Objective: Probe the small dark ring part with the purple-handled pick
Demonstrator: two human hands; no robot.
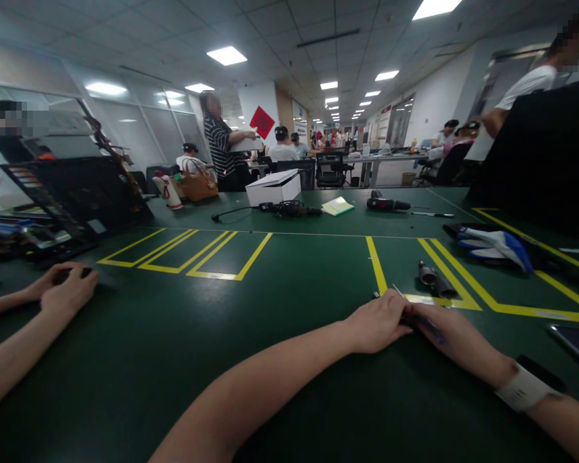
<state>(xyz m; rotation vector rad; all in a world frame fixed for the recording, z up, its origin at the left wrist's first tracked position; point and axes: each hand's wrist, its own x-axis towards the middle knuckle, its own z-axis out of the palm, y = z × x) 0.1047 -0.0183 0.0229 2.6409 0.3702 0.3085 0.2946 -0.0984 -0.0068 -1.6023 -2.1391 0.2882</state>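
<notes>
My left hand point(379, 321) and my right hand point(456, 337) meet over the green table, right of the middle. My right hand is closed around a slim, dark purplish object point(433, 329), mostly covered by the fingers. A thin, pale, pin-like tip point(398, 291) juts out by my left fingertips, which are pinched together. What my left hand grips is hidden. Just beyond the hands lie grey and dark cylindrical parts point(437, 281), inside yellow tape lines. A white watch band point(528, 388) is on my right wrist.
At the left, another person's hands point(70, 286) hold a small dark thing. Blue-white gloves point(495, 245) lie at the right, near a phone-like slab point(578, 344). Farther back are a power drill point(387, 202), a pen point(433, 214), a notepad point(338, 206), black cables point(292, 208) and a white box point(273, 191).
</notes>
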